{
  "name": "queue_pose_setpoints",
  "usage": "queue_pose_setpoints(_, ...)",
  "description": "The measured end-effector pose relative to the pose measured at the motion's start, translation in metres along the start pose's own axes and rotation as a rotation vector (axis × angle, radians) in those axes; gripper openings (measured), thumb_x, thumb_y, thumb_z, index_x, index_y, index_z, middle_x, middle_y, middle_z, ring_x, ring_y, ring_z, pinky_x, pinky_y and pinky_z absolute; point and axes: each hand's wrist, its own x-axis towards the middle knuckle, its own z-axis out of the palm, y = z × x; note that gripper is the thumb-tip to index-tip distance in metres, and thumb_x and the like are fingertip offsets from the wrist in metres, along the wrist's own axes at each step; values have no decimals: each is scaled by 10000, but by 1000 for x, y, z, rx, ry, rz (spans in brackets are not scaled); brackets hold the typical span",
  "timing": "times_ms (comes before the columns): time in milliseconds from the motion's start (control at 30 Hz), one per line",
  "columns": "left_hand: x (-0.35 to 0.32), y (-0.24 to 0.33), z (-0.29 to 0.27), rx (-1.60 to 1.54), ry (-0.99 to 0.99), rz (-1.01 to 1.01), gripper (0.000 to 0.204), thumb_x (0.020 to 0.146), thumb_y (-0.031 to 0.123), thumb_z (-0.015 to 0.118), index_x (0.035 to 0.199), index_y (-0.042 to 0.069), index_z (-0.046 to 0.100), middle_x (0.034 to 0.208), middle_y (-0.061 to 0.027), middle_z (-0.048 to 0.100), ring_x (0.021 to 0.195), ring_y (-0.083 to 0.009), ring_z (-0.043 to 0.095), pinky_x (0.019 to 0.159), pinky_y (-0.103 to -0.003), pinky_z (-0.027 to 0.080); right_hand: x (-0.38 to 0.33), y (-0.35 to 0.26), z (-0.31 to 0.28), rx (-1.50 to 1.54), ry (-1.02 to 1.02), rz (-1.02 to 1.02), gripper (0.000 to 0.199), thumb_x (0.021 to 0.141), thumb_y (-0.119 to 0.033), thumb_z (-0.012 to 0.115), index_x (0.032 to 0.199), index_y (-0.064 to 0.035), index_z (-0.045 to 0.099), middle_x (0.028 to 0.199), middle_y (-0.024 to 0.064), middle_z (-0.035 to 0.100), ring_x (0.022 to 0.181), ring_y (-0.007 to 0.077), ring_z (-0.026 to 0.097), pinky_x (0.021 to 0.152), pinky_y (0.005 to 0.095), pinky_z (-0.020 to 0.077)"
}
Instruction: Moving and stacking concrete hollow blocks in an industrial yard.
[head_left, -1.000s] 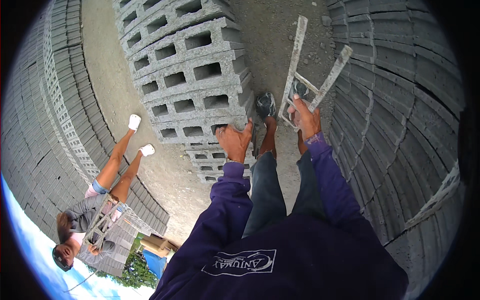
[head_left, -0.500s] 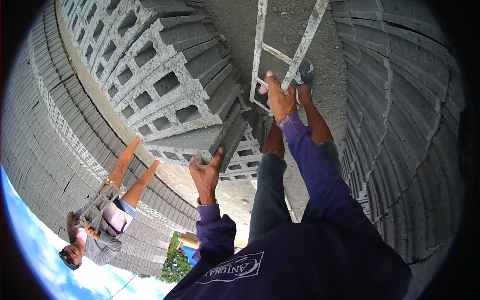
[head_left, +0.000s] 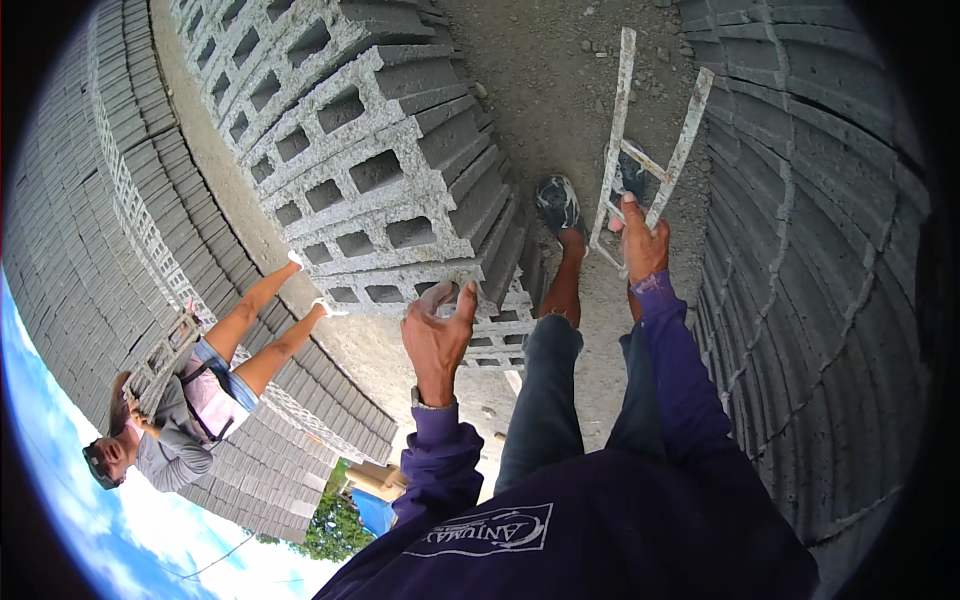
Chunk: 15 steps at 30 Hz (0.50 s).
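Note:
My left hand (head_left: 437,340) is at the near end of a row of grey hollow concrete blocks. Its thumb and forefinger are apart in a curve beside the end block (head_left: 400,272), and nothing shows between them; whether the fingertips touch the block I cannot tell. My right hand (head_left: 643,243) grips a narrow metal frame (head_left: 688,125) at its near end. Two long, rusty, white-flecked bars run away from the hand, joined by short crosspieces. The frame hangs over my right shoe, apart from the blocks.
Stacked blocks (head_left: 440,150) stand on the left, more hollow blocks (head_left: 495,345) lower down. A tall wall of stacked blocks (head_left: 830,250) rises on the right. Gravelly ground (head_left: 545,90) lies between. Far left, another person (head_left: 215,395) holds a grey openwork object (head_left: 160,365) beside more stacks.
The end block, tilted under my left hand before, now sits in line with the row. My left hand has loosened. My right hand has moved right with the metal frame.

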Motion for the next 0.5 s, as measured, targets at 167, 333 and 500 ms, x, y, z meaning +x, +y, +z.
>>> queue_pose_setpoints(167, 54, 41, -22, 194, 301, 270, 581, 787, 440, 746, 995, -96, 669, 1025, -320, 644, 1054, -439, 578, 971, -458, 432, -13, -30, 28, -13, -71, -56, 489, 951, -497, 559, 908, -22, 667, 662, -12, 491, 541, 86, 419, 491, 266, 341)
queue_pose_setpoints(333, 88, 34, 6, 196, 133, -57, 617, 704, 451, 777, 827, -138, 638, 914, -366, 623, 912, -440, 607, 906, -455, 444, -14, -71, 41, -81, -198, 108, 567, 925, -502, 591, 796, 46, 660, 670, 107, 654, 596, 192, 578, 628, 335, 483)
queue_pose_setpoints(500, 69, 1, 2, -52, 136, 45, 569, 667, 409, 821, 772, -124, 649, 784, -280, 604, 766, -391, 583, 711, -463, 450, -3, -81, 57, -165, -221, -5, 650, 916, -581, 550, 746, 32, 682, 662, 138, 652, 629, 254, 598, 660, 396, 477)
